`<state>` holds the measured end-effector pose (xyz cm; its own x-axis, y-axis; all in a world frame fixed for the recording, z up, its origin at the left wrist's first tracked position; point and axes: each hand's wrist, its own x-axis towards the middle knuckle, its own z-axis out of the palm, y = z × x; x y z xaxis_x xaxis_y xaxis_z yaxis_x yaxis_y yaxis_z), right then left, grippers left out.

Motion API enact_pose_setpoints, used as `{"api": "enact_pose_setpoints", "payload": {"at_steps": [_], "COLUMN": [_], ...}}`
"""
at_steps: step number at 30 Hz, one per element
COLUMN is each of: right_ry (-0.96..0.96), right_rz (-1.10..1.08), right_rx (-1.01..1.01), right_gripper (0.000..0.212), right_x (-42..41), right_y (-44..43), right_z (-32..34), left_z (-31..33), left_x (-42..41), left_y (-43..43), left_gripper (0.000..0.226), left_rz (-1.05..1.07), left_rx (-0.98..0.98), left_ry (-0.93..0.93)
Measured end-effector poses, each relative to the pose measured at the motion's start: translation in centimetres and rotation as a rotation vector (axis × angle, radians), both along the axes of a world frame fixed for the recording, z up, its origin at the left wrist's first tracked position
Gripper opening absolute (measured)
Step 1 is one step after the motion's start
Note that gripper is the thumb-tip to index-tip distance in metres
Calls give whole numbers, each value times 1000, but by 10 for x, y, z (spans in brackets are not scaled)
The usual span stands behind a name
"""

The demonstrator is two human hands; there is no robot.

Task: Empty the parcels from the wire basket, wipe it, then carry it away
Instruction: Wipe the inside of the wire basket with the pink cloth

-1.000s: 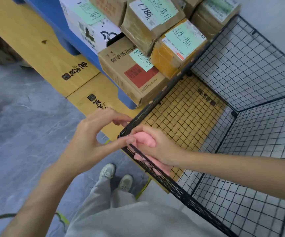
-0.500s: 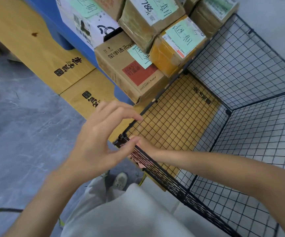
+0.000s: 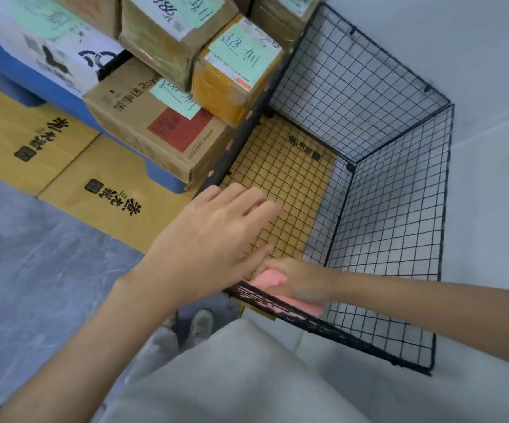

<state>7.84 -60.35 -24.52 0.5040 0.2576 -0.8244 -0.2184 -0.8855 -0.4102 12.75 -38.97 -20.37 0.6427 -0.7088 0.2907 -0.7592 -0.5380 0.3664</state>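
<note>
While the right hand [image 3: 303, 283] curls its fingers round a pink cloth [image 3: 273, 279] and presses it against the inner face of the wire basket's [image 3: 395, 209] near wall, the left hand [image 3: 216, 239] lies with fingers straight and slightly spread over the basket's near-left corner; motion blur hides whether it touches the rim. The pink cloth shows partly through the black mesh of that near wall, low down toward the corner. The wire basket stands upright on the floor [image 3: 33, 254], open at the top, and a printed cardboard sheet [image 3: 280, 178] is visible through its grid bottom. Just beside the basket's left wall are the parcels [image 3: 155, 126], stacked cardboard boxes with pale green handwritten labels, the nearest ones touching or almost touching the mesh. They rest on a blue pallet [image 3: 119, 138], which sits on more printed cardboard sheets left of the basket. Behind the basket's far wall rises a pale wall [image 3: 476, 56]. Below the near-left corner of the basket a light shoe [image 3: 199, 326] and grey trousers [image 3: 247, 377] are in view.
</note>
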Motion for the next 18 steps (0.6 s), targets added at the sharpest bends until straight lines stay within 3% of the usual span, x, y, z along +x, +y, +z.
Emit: {"api": "enact_pose_setpoints", "payload": {"at_steps": [3,6,11,16,18], "right_ry": [110,180,74,-95,-170], "right_rz": [110,88,-189,-221,-99], "right_rx": [-248,-358,-147,-4,1], "right_gripper": [36,39,32,25,26], "right_x": [-20,-26,3,8,-1], "right_y": [-32,-36,13,29,17], "right_z": [6,14,36,51,60], "left_z": [-3,-5,-6,-5,-5], "left_x": [1,1,1,1,1], "left_y": [5,6,7,6,5], "left_gripper": [42,40,42,42,43], "left_rz": [19,26,23,9,9], "left_rx": [2,3,-36,-30,-31], "left_ry": [8,-16,1,-2,-11]}}
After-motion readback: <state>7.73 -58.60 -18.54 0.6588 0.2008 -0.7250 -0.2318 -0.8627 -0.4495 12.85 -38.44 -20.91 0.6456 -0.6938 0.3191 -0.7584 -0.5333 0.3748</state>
